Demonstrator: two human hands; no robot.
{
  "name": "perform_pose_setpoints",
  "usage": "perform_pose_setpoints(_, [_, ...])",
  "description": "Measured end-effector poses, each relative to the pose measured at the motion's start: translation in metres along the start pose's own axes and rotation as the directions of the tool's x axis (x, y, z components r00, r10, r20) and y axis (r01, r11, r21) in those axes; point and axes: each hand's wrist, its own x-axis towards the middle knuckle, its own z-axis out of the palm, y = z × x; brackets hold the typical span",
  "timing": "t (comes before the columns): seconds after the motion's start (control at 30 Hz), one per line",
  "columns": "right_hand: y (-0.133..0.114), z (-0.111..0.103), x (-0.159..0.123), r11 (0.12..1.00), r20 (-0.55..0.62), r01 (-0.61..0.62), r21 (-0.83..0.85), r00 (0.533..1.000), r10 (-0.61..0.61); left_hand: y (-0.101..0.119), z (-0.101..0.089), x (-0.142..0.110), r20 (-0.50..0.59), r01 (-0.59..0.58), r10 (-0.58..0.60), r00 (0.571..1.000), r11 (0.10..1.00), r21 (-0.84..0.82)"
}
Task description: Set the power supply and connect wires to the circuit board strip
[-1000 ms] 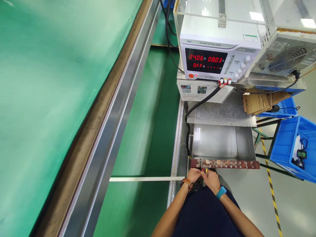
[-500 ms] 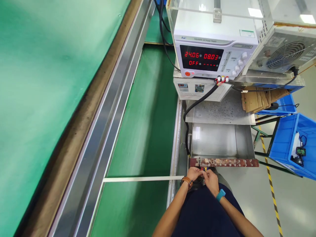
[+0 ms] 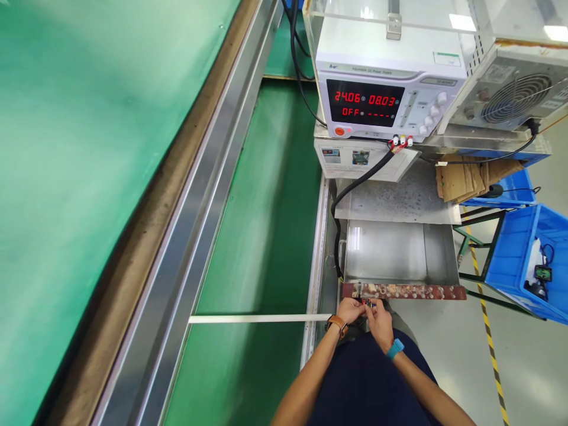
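Observation:
My left hand [image 3: 349, 310] and my right hand [image 3: 378, 321] meet just below a brown terminal strip [image 3: 403, 290] that runs along the front edge of a steel tray [image 3: 444, 254]. Between the fingertips of both hands is a small red and yellow wire connector [image 3: 368, 304]. The fingers of both hands are pinched on it; the part is too small to make out further. A brown watch is on my left wrist and a teal band on my right.
A white power supply [image 3: 386, 89] shows red digits 24.06 and 08.03, with a black cable [image 3: 350, 195] running down to the strip. A fan unit [image 3: 510, 100], cardboard pieces [image 3: 465, 180] and blue bins [image 3: 528, 260] stand right. A green conveyor belt [image 3: 89, 148] lies left.
Both hands stay at the strip, with only small finger movements on the connector. The view has shifted slightly.

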Motion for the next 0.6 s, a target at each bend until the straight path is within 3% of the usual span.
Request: perform_pose_setpoints(0.6, [0.0031, -0.0001, -0.0005, 0.992, 0.024, 0.092, -0.090, 0.996, -0.091, 0.0013, 0.0008, -0.0049, -0.019, -0.022, 0.023, 1.000, 0.999, 0.038])
